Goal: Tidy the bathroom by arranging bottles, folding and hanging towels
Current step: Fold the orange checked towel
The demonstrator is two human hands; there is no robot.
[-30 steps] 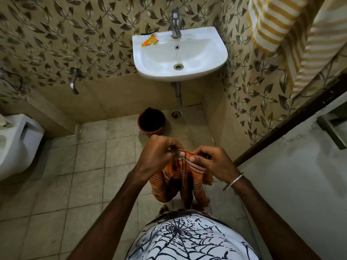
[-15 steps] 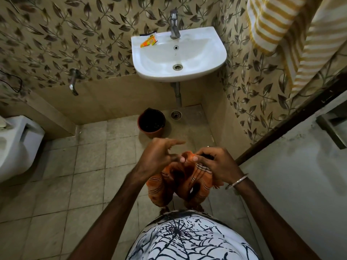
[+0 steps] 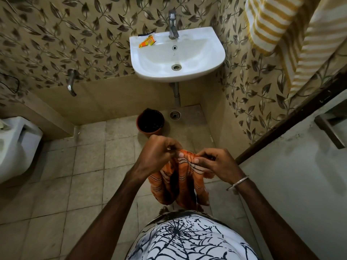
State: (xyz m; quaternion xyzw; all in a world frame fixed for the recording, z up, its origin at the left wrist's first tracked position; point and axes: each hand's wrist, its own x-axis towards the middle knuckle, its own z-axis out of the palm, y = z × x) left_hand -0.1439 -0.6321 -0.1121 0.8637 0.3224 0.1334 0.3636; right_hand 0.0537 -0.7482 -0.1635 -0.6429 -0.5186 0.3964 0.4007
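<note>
**Orange towel held over tiled bathroom floor**

A person in a white shirt (image 3: 189,239) with a black web print stands on a floor (image 3: 56,184) of beige square tiles, both hands raised in front of the waist. The left hand (image 3: 157,153) and right hand (image 3: 216,164) each pinch the top edge of one orange striped towel (image 3: 180,184), fingers curled on the cloth, which hangs down between the forearms. A metal bangle (image 3: 237,182) circles the right wrist. Beyond the hands, one brown bucket (image 3: 150,121) stands on the floor beside a round floor drain (image 3: 175,115). Above them one white basin (image 3: 178,57) is fixed to a wall of leaf-patterned tiles, with one tap (image 3: 172,25) and one orange packet (image 3: 147,42) on its rim. A second tap (image 3: 71,83) juts from the wall at left, near a white toilet (image 3: 15,145). One yellow-and-white striped towel (image 3: 277,25) hangs at upper right.
</note>
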